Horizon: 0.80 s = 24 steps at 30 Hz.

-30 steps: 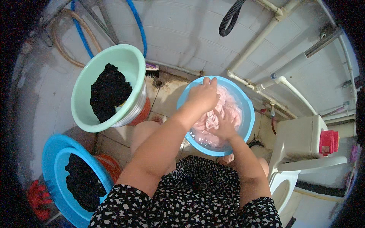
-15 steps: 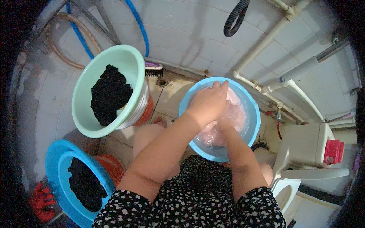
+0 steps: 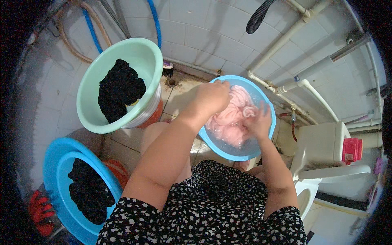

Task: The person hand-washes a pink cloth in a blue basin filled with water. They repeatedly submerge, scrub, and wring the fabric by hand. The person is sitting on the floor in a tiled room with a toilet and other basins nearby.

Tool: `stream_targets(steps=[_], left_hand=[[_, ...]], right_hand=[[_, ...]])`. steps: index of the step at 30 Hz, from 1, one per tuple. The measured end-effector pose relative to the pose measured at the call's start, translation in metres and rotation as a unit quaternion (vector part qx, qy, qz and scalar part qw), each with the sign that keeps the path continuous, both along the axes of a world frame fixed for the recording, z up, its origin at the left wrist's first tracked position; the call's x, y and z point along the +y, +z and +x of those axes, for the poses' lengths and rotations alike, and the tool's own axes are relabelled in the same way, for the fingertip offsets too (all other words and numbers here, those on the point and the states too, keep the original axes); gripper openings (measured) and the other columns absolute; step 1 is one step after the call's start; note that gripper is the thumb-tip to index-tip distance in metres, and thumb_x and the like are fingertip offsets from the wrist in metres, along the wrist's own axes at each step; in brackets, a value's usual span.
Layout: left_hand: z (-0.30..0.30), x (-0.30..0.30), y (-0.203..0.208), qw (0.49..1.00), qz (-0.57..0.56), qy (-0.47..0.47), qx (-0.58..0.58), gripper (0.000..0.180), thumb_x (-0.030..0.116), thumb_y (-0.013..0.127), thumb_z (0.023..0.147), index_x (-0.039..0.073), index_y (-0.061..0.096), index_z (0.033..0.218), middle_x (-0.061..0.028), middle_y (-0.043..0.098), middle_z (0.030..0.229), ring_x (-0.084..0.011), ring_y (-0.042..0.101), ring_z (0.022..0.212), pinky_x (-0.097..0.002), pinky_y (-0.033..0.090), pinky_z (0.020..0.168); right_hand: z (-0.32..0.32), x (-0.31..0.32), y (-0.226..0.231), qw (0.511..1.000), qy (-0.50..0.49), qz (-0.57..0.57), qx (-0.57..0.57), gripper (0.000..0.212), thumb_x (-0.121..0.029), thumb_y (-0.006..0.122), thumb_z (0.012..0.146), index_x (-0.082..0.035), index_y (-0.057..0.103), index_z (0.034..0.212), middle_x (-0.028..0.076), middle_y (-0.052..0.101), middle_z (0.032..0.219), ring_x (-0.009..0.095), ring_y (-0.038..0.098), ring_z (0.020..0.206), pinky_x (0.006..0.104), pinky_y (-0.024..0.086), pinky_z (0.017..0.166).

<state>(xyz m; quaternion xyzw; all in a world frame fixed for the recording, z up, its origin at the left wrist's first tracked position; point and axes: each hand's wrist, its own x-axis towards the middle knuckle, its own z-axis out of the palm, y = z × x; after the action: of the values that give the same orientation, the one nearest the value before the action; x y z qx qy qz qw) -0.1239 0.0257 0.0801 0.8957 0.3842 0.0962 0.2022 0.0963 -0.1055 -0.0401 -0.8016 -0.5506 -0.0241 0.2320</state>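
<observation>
A soaked pink cloth (image 3: 230, 116) lies bunched in water in a light blue basin (image 3: 267, 103) in front of my knees. My left hand (image 3: 213, 98) is at the basin's left side with its fingers curled down against the cloth's edge and the rim. The back of that hand hides what its fingers hold, if anything. On the right side, my right hand (image 3: 260, 122) is over the water beside the cloth, its fingers apart and slightly blurred.
To the left, a pale green basin (image 3: 90, 75) holds black cloth (image 3: 119, 90); nearer, a blue tub (image 3: 55, 165) holds more black cloth (image 3: 87, 192). Red gloves (image 3: 40, 210) hang beside it. A brush (image 3: 168, 68) stands by the wall. A toilet (image 3: 316, 147) is at right.
My hands, close together over the cloth before, have moved apart. The left has gone to the basin's left side; the right has come up out of the cloth and opened. More pink cloth shows.
</observation>
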Motion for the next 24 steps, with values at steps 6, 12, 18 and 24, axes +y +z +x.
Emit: stream_targets(steps=[6,12,18,24], left_hand=[[0.005,0.008,-0.001,1.000,-0.010,-0.006,0.000,0.032,0.027,0.050,0.083,0.002,0.056,0.102,-0.0188,0.062,0.096,-0.0340,0.061,0.088,-0.0445,0.049,0.076],[0.015,0.010,-0.009,0.999,-0.029,-0.020,-0.012,0.034,0.031,0.050,0.085,0.003,0.055,0.103,-0.0206,0.061,0.097,-0.0370,0.061,0.086,-0.0481,0.047,0.075],[0.017,0.015,-0.021,1.000,-0.005,-0.020,0.015,0.033,0.031,0.051,0.085,0.004,0.056,0.103,-0.0184,0.061,0.098,-0.0350,0.061,0.088,-0.0471,0.048,0.075],[0.026,0.005,-0.020,0.998,-0.028,-0.047,0.039,0.032,0.031,0.053,0.084,0.005,0.057,0.102,-0.0165,0.062,0.097,-0.0333,0.061,0.088,-0.0453,0.049,0.074]], right_hand=[[-0.078,0.009,-0.012,0.896,0.268,-0.267,-0.232,0.068,-0.035,0.057,0.079,-0.016,0.030,0.138,0.025,0.024,0.142,0.043,0.021,0.132,0.0579,0.008,0.106],[-0.053,0.042,-0.145,0.863,0.195,-0.334,-0.323,0.047,-0.021,0.037,0.089,-0.008,0.037,0.134,0.017,0.033,0.140,0.030,0.027,0.131,0.0441,0.016,0.108],[-0.081,0.073,-0.050,0.914,0.153,-0.376,-0.027,0.042,-0.023,0.054,0.083,-0.006,0.053,0.120,0.011,0.052,0.125,0.025,0.049,0.113,0.0359,0.038,0.095],[-0.021,0.026,-0.017,0.873,0.115,-0.146,0.451,0.042,-0.026,0.064,0.075,-0.007,0.058,0.113,0.012,0.061,0.108,0.026,0.060,0.097,0.0358,0.046,0.083]])
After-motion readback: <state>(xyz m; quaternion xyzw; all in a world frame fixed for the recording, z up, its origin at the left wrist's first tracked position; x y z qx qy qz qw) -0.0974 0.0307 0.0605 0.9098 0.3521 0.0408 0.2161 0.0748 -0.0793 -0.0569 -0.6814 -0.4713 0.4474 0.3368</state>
